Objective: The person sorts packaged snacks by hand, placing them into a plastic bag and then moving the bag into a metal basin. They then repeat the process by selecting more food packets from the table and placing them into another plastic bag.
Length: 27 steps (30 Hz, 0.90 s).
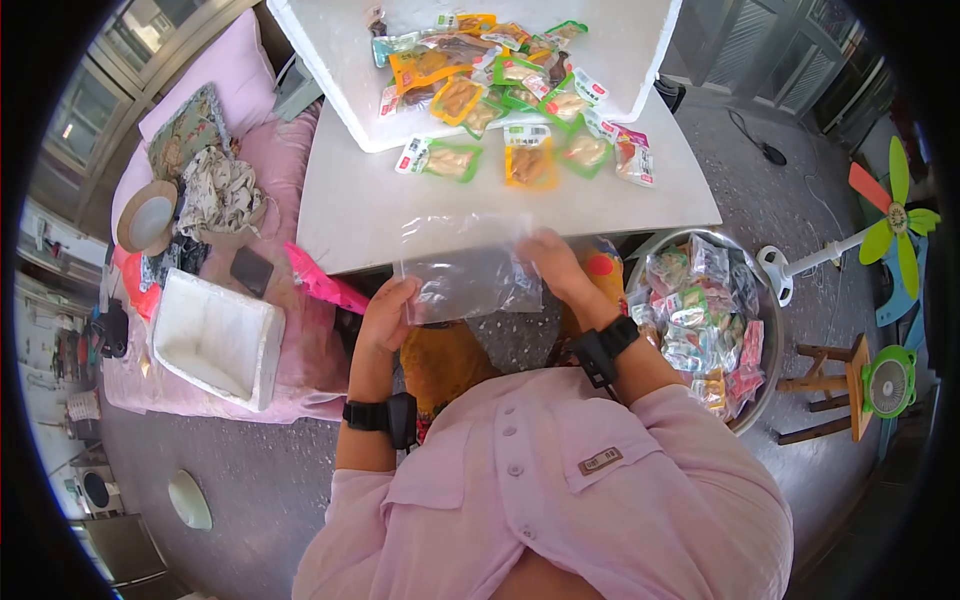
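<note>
A clear plastic bag (pixel 460 275) is stretched flat between my hands, just past the table's front edge. My left hand (pixel 390 308) pinches its left side, the thumb lying on the film. At the bag's upper right side, my right hand (pixel 552 265) is closed on the edge, slightly blurred. Beyond the bag, several small sealed food packets lie in a row on the white table (pixel 350 220): a green-edged one (pixel 438 159), an orange one (pixel 529 157), another green one (pixel 586 150) and a red-purple one (pixel 634 156).
An open white foam box (pixel 330 75) at the back holds a heap of packets. A large metal basin (pixel 772 370) full of bagged packets stands at right, near a stool (pixel 835 385) and fans. On the pink-covered bed (pixel 290 170) lies a foam box lid or tray (pixel 225 335).
</note>
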Tool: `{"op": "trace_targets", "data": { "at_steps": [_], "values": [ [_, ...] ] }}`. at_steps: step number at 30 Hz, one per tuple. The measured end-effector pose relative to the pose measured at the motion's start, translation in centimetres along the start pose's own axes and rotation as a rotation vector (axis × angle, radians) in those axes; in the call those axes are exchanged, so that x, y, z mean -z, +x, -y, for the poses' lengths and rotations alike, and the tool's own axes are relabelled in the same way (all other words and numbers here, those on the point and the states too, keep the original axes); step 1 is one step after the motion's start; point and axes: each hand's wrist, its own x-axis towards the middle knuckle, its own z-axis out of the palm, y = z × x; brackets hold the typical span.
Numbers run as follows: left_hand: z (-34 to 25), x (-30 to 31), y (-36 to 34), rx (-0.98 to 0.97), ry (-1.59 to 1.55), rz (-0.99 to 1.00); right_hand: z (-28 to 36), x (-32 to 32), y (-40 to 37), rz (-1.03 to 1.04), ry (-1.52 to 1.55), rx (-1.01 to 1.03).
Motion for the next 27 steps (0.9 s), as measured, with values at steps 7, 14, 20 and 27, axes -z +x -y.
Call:
{"op": "trace_targets", "data": {
  "at_steps": [7, 14, 20, 27],
  "values": [
    [-0.1, -5.3, -1.4, -0.293, 0.316, -0.164, 4.8, -2.6, -3.4, -0.373, -0.372, 0.57],
    [4.4, -8.3, -0.1, -0.524, 0.995, -0.104, 2.2, -6.8, -4.3, 0.158, -0.042, 0.306],
    [3.9, -10.4, -0.7, -0.533, 0.992, -0.113, 1.8, -6.7, -4.7, 0.213, -0.047, 0.241],
    [3.8, -11.1, -0.9, -0.606, 1.023, -0.169, 3.1, -7.7, -5.2, 0.156, 0.159, 0.212]
  ]
}}
